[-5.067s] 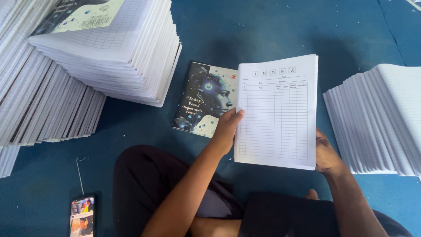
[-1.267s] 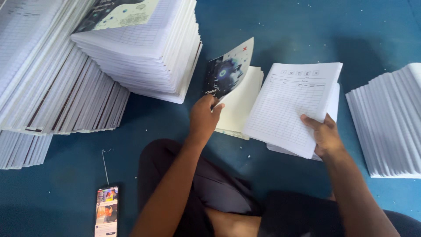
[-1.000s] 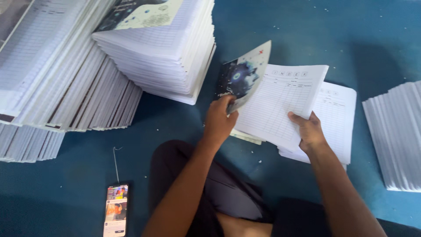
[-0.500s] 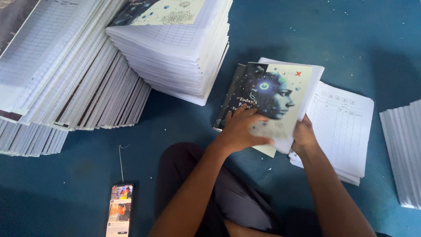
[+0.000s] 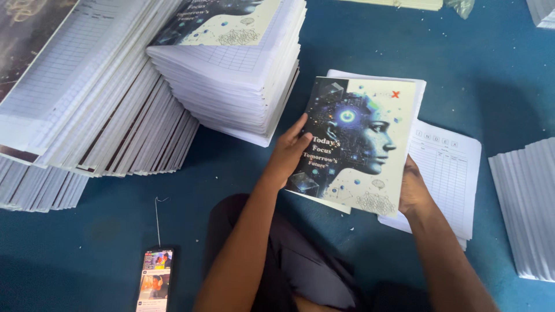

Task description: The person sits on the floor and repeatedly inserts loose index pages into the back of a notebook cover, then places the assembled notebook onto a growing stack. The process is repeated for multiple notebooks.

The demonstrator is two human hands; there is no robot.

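Observation:
I hold a notebook with a dark-blue and cream printed cover, tilted toward me above the blue floor. My left hand grips its left edge with the fingers on the cover. My right hand holds its lower right corner from behind and is mostly hidden by the book. Under and to the right of the book lies a stack of white ruled page blocks with a printed table on top.
A tall pile of finished notebooks stands at the upper left, with slanted stacks of more books beside it. Another white paper stack sits at the right edge. A phone with a lit screen lies on the blue floor.
The printed cover was folded around the white page block and now faces me closed. The camera view has shifted, so the piles sit further right and lower.

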